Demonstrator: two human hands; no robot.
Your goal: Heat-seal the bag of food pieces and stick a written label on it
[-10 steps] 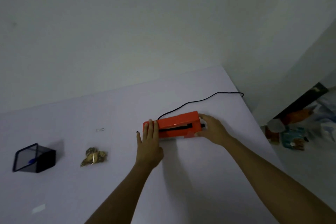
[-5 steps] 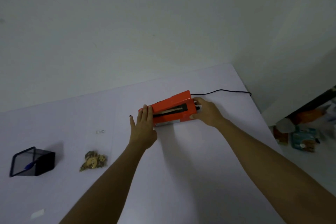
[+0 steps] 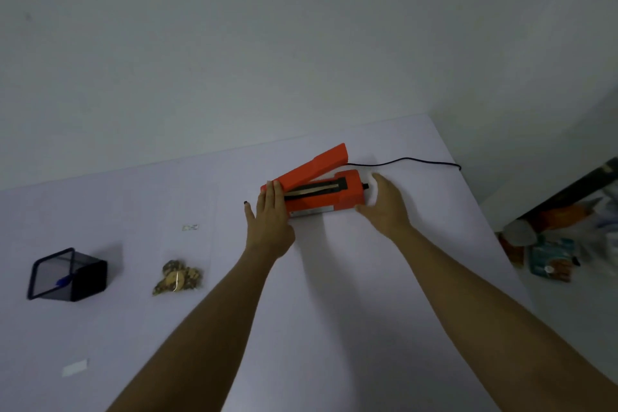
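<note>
An orange heat sealer (image 3: 321,192) lies on the white table (image 3: 334,311), its lid raised at an angle so the dark sealing strip shows. My left hand (image 3: 269,221) lies flat with its fingers pressed on the sealer's left, hinged end. My right hand (image 3: 384,202) is cupped beside the right end, fingers apart, thumb at the base's front corner. A clear bag of brown food pieces (image 3: 177,279) lies to the left, apart from both hands. A small white label (image 3: 75,367) sits near the table's front left.
A black mesh pen holder (image 3: 67,274) with a blue pen stands at the far left. The sealer's black cord (image 3: 408,160) runs right, off the table's edge. Clutter (image 3: 548,254) lies on the floor beyond the right edge. A wall stands behind the table.
The sealer's lid, down a second ago, has swung up and stands open. My right hand has come off the lid and loosened at the right end. My left hand stays on the left end.
</note>
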